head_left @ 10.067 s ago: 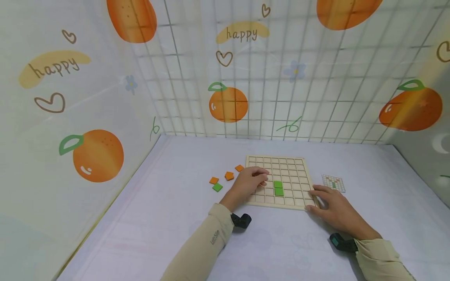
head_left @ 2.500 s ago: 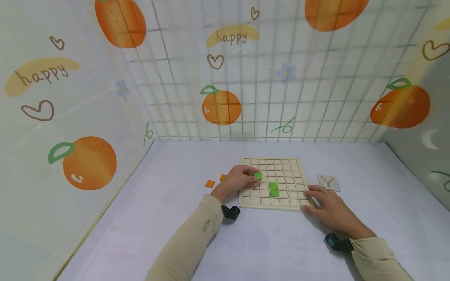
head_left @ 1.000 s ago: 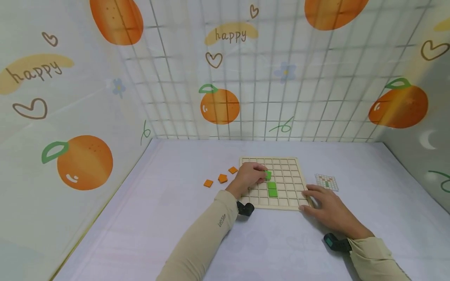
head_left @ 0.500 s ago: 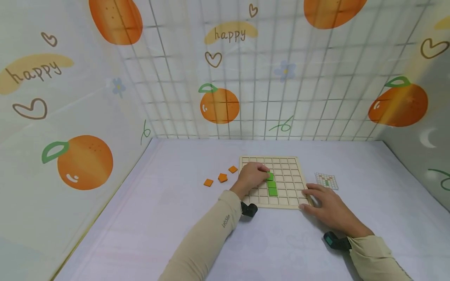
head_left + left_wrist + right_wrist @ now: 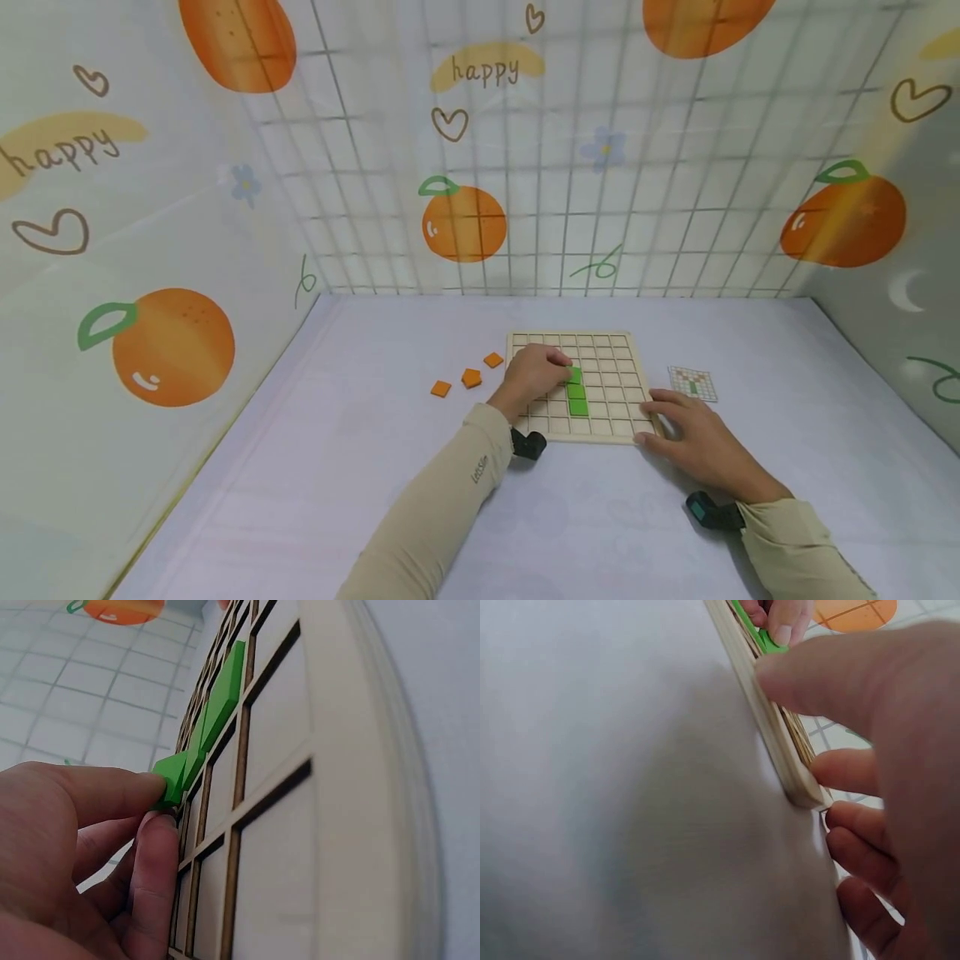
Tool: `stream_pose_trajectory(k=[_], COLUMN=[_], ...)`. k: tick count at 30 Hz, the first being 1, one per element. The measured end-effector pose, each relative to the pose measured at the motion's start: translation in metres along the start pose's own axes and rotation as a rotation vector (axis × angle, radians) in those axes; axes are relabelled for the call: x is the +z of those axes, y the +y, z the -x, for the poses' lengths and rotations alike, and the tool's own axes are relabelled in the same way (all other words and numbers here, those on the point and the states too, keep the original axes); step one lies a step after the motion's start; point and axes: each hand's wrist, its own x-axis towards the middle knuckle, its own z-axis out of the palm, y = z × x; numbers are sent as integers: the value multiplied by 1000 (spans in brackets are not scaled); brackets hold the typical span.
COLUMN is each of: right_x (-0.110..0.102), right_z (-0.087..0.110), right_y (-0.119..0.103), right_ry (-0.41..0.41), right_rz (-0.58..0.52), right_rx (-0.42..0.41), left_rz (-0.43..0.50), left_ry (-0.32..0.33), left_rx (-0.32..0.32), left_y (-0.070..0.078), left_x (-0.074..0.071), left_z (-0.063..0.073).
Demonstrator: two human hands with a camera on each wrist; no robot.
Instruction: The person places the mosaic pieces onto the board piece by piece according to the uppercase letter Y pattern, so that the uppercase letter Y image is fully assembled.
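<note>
Thumb and fingers of my left hand pinch a green square tile over the wooden grid board. That tile sits at the far end of a column with two other green tiles, a middle one and a near one, both lying in cells. In the left wrist view the pinched tile stands slightly tilted against its neighbour. My right hand rests at the board's near right corner, thumb on the front edge and index finger against the right side. Its other fingers lie loosely beside the board.
Left of the board lie three orange pieces: a square tile, a pentagon and another square tile. A small printed pattern card lies to the right. A printed curtain over a wire grid closes off the back.
The green tile that lay among the orange pieces was picked up by my left hand and carried right across the board to the green column. My right hand stays at the corner.
</note>
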Motion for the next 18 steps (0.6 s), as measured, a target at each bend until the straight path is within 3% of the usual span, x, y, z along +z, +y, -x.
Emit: stream_pose_trajectory(k=[18], right_x=[2], right_z=[-1], right_y=[2], right_ry=[5], right_rz=[0], right_rx=[-12], left_rz=[-126], left_ry=[1], left_rx=[2], left_y=[1], left_x=[3], left_z=[-3])
